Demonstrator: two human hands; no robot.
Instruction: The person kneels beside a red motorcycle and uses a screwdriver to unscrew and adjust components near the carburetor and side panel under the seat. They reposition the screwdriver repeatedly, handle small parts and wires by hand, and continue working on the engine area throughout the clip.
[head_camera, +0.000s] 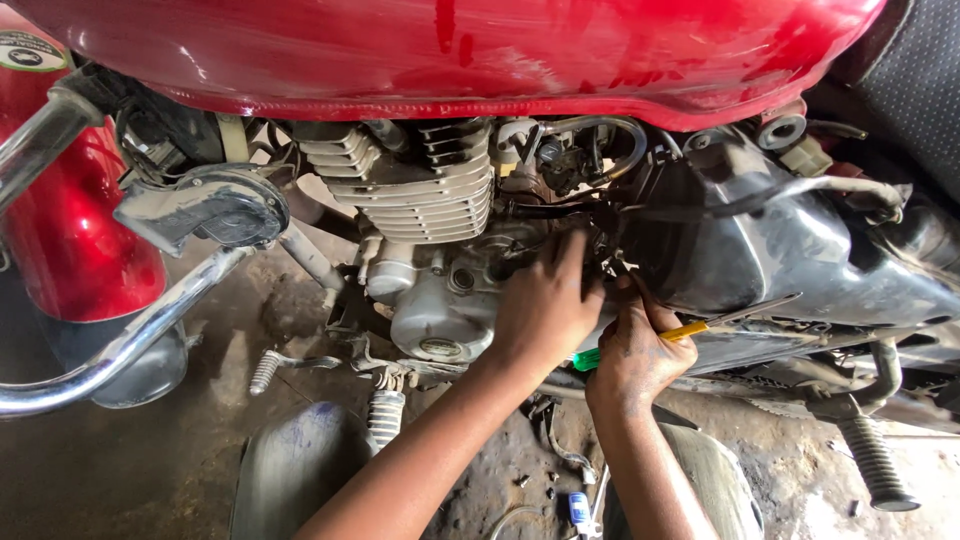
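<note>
A red motorcycle stands side-on, its finned silver engine (420, 190) below the red fuel tank (450, 50). My left hand (545, 305) reaches into the gap behind the engine, fingers spread against the parts near the carburettor (565, 160). My right hand (635, 350) sits just right of it, closed around a screwdriver (700, 327) with a green and yellow handle; its metal shaft points right, across the black side cover (780, 250). What the fingertips touch is hidden.
A chrome crash guard (120, 350) and a horn (215, 205) are at the left. Footpegs (385, 415) (880, 465) stick out low down. My knees (295, 470) are below, over a dirty concrete floor with small parts (578, 508) lying on it.
</note>
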